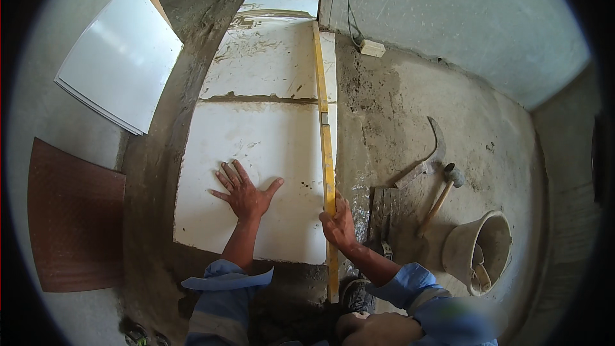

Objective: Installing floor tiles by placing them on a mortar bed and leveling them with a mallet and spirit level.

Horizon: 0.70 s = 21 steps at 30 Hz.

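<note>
My left hand (pixel 246 195) lies open with spread fingers on a large white tile (pixel 243 125), the nearest in a row of mud-smeared tiles (pixel 269 54) on the floor. My right hand (pixel 339 224) grips a long yellow level (pixel 327 147) that lies along the right edge of the row, crossing the muddy joint between tiles.
Stacked white tiles (pixel 118 57) and a reddish-brown panel (pixel 75 218) lean at the left wall. Right of the row are a curved blade tool (pixel 435 141), a mallet (pixel 448 189), and a bucket (pixel 461 250) with tools inside. A pale block (pixel 373 48) sits by a cable at the back wall.
</note>
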Available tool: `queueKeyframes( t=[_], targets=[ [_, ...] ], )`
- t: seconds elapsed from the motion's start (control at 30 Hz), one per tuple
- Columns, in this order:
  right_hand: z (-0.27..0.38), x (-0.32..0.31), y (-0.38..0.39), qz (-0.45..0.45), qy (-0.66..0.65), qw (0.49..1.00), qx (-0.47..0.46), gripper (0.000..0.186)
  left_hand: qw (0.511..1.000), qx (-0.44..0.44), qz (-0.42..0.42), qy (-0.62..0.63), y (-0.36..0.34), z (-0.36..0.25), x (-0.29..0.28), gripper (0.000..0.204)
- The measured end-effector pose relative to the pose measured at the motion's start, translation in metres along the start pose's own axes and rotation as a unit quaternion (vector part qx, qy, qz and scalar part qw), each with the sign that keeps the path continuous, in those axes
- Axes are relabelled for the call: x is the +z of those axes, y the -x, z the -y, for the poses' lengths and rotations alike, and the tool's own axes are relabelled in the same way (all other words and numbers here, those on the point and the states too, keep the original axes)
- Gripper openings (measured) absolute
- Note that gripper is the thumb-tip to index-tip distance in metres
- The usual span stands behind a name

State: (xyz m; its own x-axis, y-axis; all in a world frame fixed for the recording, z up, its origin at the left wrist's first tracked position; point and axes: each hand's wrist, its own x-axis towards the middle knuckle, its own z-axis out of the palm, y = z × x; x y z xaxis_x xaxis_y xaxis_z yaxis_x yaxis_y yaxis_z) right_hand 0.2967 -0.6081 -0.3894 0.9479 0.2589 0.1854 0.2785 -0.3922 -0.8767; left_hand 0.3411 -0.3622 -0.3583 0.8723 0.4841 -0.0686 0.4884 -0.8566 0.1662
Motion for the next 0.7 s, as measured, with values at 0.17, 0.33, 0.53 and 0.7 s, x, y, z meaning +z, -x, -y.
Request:
queueKeyframes(
  t=[0.17, 0.33, 0.53, 0.7],
  targets=[
    [0.016, 0.004, -0.005, -0.044, 0.051, 0.995, 0.07, 0.066, 1.0, -0.004, 0.005, -0.002, 0.001, 0.001, 0.002, 0.136],
    [0.01, 0.003, -0.009, -0.041, 0.066, 0.994, 0.08, 0.071, 1.0, 0.003, -0.005, -0.003, 0.001, 0.001, 0.003, 0.136],
    [0.016, -0.001, 0.01, -0.043, 0.072, 0.996, 0.01, 0.074, 1.0, -0.001, 0.003, -0.002, 0.001, 0.001, 0.002, 0.136],
    [0.039, 0.01, 0.047, -0.043, 0.111, 0.991, -0.066, 0.071, 1.0, -0.006, 0.01, -0.006, 0.0, 0.0, -0.001, 0.137]
  ],
)
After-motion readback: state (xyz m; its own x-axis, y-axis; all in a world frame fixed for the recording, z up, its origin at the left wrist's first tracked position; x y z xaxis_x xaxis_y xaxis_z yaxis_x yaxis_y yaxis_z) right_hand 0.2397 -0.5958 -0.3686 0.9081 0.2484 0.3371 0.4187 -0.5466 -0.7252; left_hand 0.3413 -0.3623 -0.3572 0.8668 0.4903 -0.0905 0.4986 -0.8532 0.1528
